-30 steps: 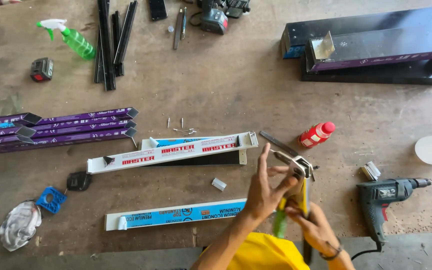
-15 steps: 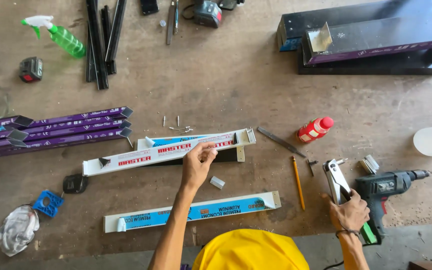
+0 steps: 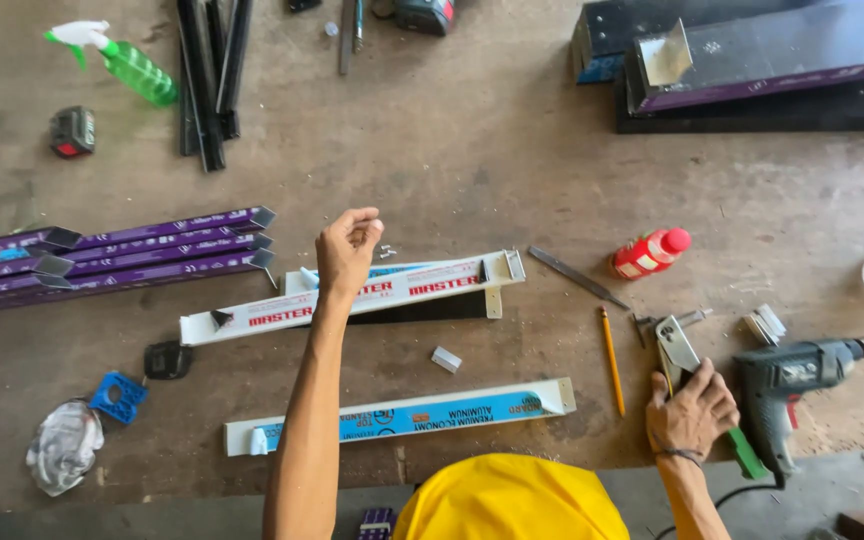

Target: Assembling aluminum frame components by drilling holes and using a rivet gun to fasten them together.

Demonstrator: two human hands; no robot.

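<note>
Now | left hand (image 3: 347, 250) lifted off white rail (image 3: 352, 297), fingers pinched near screws (image 3: 387, 250) | right hand (image 3: 692, 412) still gripping riveter (image 3: 680, 362) on bench (image 3: 472, 160)

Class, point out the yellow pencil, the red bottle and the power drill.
yellow pencil (image 3: 610, 362): head view, mid shaft.
red bottle (image 3: 645, 255): head view, on its body.
power drill (image 3: 790, 372): head view, on its motor housing.

Near frame centre the left hand (image 3: 348, 250) hovers loosely curled above small screws (image 3: 387, 251) and a white aluminium profile (image 3: 352, 297), while at lower right the right hand (image 3: 693, 412) rests on a green-handled hand tool (image 3: 687, 370) beside an electric drill (image 3: 802, 378).
</note>
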